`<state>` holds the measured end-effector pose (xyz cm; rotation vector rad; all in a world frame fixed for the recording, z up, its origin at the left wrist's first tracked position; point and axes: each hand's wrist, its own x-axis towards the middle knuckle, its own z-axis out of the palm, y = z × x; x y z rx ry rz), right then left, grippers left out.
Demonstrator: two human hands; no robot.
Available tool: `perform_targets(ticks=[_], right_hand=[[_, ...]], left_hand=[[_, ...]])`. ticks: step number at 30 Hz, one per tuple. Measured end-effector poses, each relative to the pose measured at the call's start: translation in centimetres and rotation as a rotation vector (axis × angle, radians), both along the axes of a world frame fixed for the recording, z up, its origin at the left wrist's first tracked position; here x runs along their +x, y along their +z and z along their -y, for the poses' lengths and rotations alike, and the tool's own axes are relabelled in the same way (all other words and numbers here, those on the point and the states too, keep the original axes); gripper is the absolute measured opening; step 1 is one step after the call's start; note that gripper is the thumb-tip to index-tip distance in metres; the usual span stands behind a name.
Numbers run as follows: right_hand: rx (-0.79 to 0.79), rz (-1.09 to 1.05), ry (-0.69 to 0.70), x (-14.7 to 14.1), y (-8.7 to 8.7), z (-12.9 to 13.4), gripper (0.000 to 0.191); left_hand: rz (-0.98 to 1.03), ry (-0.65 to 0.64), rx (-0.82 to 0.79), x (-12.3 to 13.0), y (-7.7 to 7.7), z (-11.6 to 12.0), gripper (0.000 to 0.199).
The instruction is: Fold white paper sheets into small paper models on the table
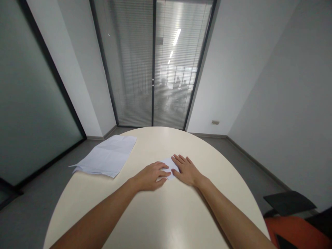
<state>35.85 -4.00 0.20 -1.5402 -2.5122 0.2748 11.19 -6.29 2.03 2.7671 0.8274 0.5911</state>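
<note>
Far left on the round cream table (160, 221): a loose stack of creased white sheets (107, 156), its left edge overhanging the rim, well apart from the hands. Centre: left hand (151, 175), palm down, fingers curled and pointing right, tips pressing on a small folded white paper (171, 166). Just right of it: right hand (187, 170) lying flat, fingers straight and close together, covering the paper's right part. The paper lies between both hands, mid-table. Far right, low: an orange chair (298, 231).
</note>
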Motion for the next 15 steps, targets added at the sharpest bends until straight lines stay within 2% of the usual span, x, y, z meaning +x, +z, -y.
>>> perform_targets(ticks=[4, 8, 11, 13, 15], right_hand=[[0.004, -0.033, -0.025, 0.6, -0.3, -0.4, 0.066], [0.157, -0.101, -0.005, 0.8, -0.1, -0.8, 0.051], [0.239, -0.178, 0.126, 0.5, 0.6, -0.6, 0.042], [0.183, -0.194, 0.26, 0.3, 0.9, -0.3, 0.043], [0.079, -0.165, 0.323, 0.2, 1.1, 0.1, 0.047]], left_hand=[[0.005, -0.001, -0.004, 0.0, -0.1, -0.1, 0.035], [0.007, 0.031, 0.019, 0.1, -0.5, -0.2, 0.034], [0.004, 0.067, 0.047, 0.1, -0.8, -0.4, 0.033], [0.006, 0.094, 0.064, 0.0, -1.1, -0.5, 0.033], [0.017, 0.121, 0.08, 0.0, -1.4, -0.7, 0.034]])
